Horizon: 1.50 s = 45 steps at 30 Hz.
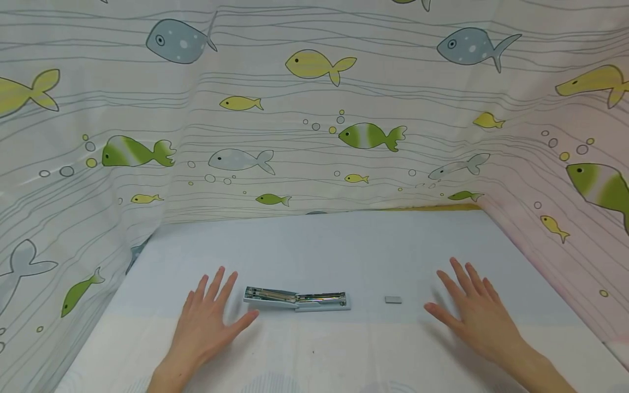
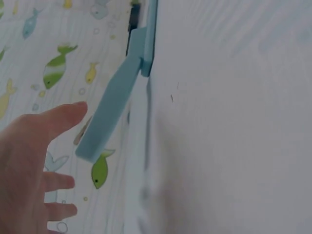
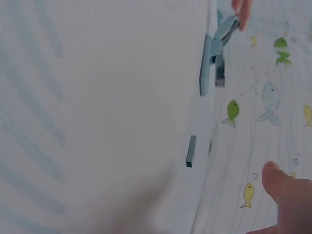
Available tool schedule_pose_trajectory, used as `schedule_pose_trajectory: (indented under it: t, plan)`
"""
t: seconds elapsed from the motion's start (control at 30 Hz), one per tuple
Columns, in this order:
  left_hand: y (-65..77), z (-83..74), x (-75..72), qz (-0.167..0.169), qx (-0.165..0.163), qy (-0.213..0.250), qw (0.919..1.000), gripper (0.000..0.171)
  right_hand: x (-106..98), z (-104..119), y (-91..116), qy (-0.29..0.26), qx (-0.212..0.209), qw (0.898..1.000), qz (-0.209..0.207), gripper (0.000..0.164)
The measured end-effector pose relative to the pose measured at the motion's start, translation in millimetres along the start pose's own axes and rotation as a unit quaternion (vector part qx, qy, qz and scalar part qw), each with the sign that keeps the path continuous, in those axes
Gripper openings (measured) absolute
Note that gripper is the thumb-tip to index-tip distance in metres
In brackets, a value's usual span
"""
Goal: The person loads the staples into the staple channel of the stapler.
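Note:
A light blue stapler (image 1: 321, 307) lies opened out on the table, its metal insides facing up and its left half tilted off the surface. To its right is a small grey strip of staples (image 1: 393, 299), which the right wrist view also shows as a short bar (image 3: 191, 151). My left hand (image 1: 203, 325) hovers at the stapler's left end with fingers spread, thumb close to the stapler (image 2: 109, 107) and apparently not touching it. Over the table right of the staples, my right hand (image 1: 474, 316) is spread too and holds nothing.
A white cloth covers the table (image 1: 314, 245), with pale striped patterns near the front. Behind it and on both sides hangs a fish-print curtain (image 1: 295, 131). A tiny dark speck (image 1: 313, 352) lies in front of the stapler.

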State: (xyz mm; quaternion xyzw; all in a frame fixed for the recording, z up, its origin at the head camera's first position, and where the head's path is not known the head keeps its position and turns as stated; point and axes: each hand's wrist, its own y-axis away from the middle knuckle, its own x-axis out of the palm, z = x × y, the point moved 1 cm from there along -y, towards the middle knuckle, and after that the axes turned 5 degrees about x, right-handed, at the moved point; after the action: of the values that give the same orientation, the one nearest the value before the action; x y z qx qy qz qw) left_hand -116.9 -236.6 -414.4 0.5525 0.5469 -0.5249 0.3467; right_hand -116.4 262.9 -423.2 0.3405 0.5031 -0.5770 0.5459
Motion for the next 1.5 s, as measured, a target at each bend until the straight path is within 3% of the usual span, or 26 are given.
schedule_pose_trajectory:
  t: [0.3, 0.47, 0.7, 0.87, 1.13, 1.5]
  plan:
    - [-4.4, -3.0, 5.9, -0.001, -0.001, 0.038, 0.9993, 0.094, 3.2, 5.7, -2.4, -0.037, -0.013, 0.999, -0.036, 0.072]
    - [-5.4, -5.6, 8.0, 0.012, -0.017, 0.086, 0.9961, 0.090, 6.6, 10.4, -3.7, -0.084, -0.007, 0.996, -0.044, 0.061]
    - [-12.5, -7.1, 9.8, 0.045, -0.065, 0.200, 0.9766, 0.085, 18.9, 15.0, -7.1, -0.150, -0.008, 0.987, -0.059, 0.044]
    - [-19.9, -6.3, 14.9, 0.043, -0.065, 0.262, 0.9620, 0.078, 27.9, 16.8, -12.9, -0.165, -0.007, 0.984, -0.068, 0.035]
    - [-25.5, -7.8, 20.0, 0.037, -0.059, 0.300, 0.9515, 0.066, 37.1, 21.0, -19.5, -0.199, -0.029, 0.976, -0.081, 0.026]
    - [-29.4, -3.1, 25.0, 0.031, -0.068, 0.332, 0.9404, 0.053, 47.6, 26.4, -25.7, -0.254, -0.025, 0.965, -0.059, 0.021]
